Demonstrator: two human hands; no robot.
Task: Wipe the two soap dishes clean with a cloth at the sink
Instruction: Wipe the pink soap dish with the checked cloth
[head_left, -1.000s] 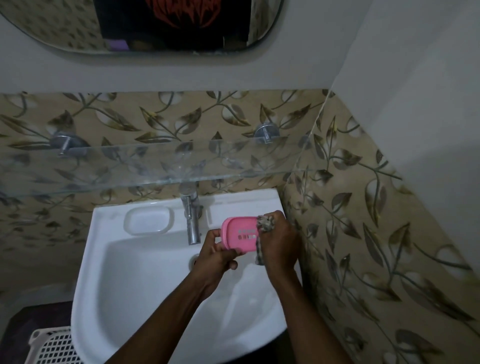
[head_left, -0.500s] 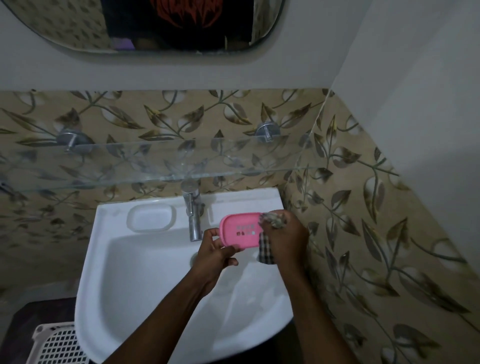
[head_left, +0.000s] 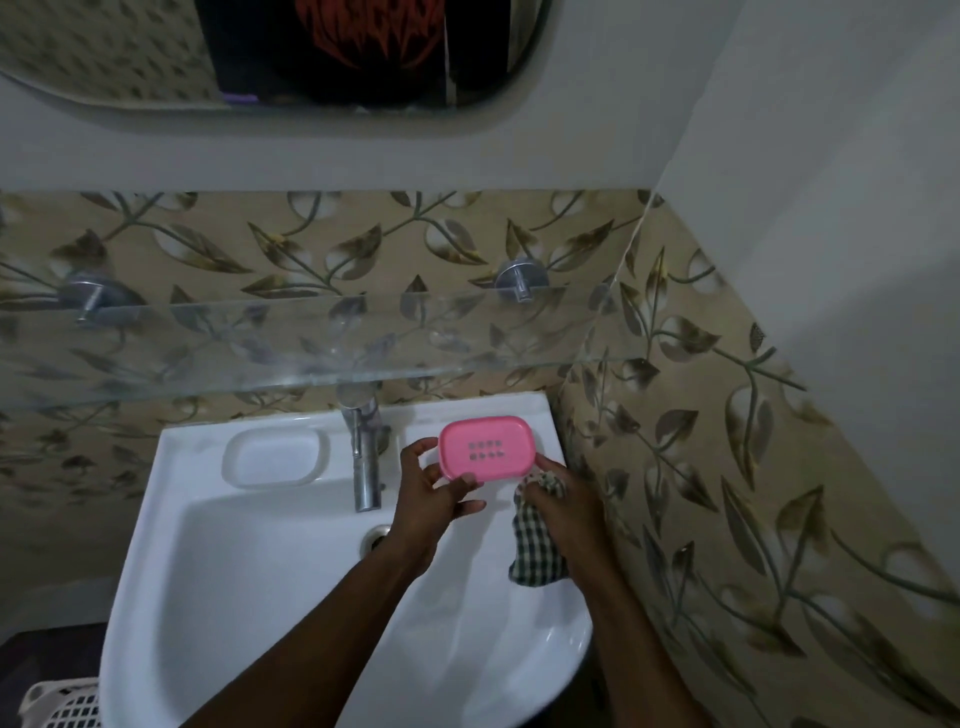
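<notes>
A rounded mirror (head_left: 311, 52) hangs on the grey wall (head_left: 831, 156). Below it, leaf-patterned tiles (head_left: 727, 467) cover both walls of the corner. A glass shelf (head_left: 260, 343) rests on two metal brackets (head_left: 521, 280), and a chrome tap (head_left: 366, 457) stands under it. A white plastic basket (head_left: 62, 706) sits at the lower left.

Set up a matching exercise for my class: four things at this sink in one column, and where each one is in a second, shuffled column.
1 pink soap dish
2 checked cloth
3 tap
4 white basket

A gripped in the right hand
B at the middle of the sink back edge
C held by the left hand
D low down, left of the sink

Pairs: 1-C, 2-A, 3-B, 4-D
</notes>
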